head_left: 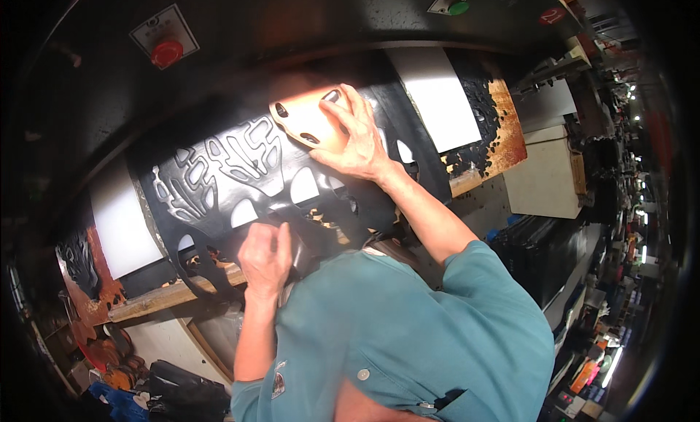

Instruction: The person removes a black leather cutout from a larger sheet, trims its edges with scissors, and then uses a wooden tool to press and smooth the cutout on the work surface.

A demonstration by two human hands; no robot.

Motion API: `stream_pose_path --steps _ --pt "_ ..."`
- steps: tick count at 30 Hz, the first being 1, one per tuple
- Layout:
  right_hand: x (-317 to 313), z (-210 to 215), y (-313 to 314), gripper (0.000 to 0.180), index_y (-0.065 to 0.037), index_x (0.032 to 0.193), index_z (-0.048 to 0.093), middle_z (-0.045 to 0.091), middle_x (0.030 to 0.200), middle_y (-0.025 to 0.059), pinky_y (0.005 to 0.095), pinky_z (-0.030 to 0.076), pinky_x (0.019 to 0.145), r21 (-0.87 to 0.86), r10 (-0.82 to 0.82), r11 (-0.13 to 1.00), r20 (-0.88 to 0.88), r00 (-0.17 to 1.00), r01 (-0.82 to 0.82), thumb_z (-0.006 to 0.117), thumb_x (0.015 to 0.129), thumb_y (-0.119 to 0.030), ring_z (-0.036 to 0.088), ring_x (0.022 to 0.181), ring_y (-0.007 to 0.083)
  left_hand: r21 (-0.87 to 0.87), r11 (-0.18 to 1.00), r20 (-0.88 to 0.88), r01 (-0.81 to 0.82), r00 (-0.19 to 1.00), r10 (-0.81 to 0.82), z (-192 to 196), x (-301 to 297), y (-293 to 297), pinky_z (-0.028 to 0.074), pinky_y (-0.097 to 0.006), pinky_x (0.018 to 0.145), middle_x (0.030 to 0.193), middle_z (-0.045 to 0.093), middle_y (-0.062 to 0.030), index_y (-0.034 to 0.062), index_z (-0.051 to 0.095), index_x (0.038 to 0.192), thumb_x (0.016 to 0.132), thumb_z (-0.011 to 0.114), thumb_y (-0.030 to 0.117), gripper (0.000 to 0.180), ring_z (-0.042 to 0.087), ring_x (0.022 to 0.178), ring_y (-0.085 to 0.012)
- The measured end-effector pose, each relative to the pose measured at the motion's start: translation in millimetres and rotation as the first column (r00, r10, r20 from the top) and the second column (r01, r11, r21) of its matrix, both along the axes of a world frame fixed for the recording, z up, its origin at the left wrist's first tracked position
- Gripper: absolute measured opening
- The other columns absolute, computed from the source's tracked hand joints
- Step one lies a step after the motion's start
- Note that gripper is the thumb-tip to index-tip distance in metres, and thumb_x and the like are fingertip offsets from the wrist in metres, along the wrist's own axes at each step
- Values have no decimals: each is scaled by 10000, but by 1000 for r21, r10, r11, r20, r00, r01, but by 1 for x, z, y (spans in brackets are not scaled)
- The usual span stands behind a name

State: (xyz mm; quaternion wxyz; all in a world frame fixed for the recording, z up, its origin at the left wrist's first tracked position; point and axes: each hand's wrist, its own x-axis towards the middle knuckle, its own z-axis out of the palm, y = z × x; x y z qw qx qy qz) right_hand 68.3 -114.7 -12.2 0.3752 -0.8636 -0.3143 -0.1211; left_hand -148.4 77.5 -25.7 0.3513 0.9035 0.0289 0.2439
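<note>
A black sheet of material (240,170) full of cut-out holes lies across the white bed (124,225) of a cutting press. On it rests an orange cutting die (306,119) with oval holes. My right hand (354,138) lies flat, fingers spread, on the die's right edge and on the sheet beside it. My left hand (266,258) is closed around the near edge of the black sheet, where it hangs over the wooden front edge (168,298) of the bed.
The dark press head (240,28) hangs above, with a red round button (166,52) at left and a green one (458,8) at right. Black offcuts cover a worn board (496,123) at right. A cream box (543,174) stands further right.
</note>
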Motion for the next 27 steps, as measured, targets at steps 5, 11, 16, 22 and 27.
stream_pose_path --steps 5,11,16,22,27 --pt "5 29 -44 357 9 1212 673 685 1185 98 315 531 946 373 -42 926 -56 998 60 797 910 -136 658 1075 179 0 999 -22 -37 999 37 -5 -5 8 491 -444 563 752 589 -139 28 591 815 911 741 31 178 604 619 -369" --pt "50 96 -120 172 0 954 710 691 771 12 278 520 677 616 -389 753 134 911 231 726 992 -167 608 716 87 50 991 87 -126 989 121 -5 -6 7 490 -409 561 733 611 -156 -5 582 789 935 732 49 216 618 608 -332" --pt "19 77 -171 201 -21 953 702 614 764 -59 205 424 623 495 -270 838 9 963 230 694 1036 -204 509 687 26 78 985 126 -155 981 145 -9 -8 5 462 -374 568 699 577 -139 -14 548 787 975 723 113 287 559 580 -257" --pt "-60 -8 -160 115 -17 921 698 653 780 -16 274 470 640 391 -325 847 -154 933 360 719 980 -114 577 707 92 88 980 153 -179 974 165 -6 -7 1 448 -361 584 683 528 -140 -14 535 774 980 730 133 319 508 587 -240" --pt "-74 -26 -147 116 -81 849 708 635 752 44 378 483 705 14 -156 986 390 907 164 819 814 -79 600 725 248 28 981 107 -194 976 190 -4 -8 2 444 -342 589 670 508 -119 -16 536 757 969 753 147 344 487 597 -196"
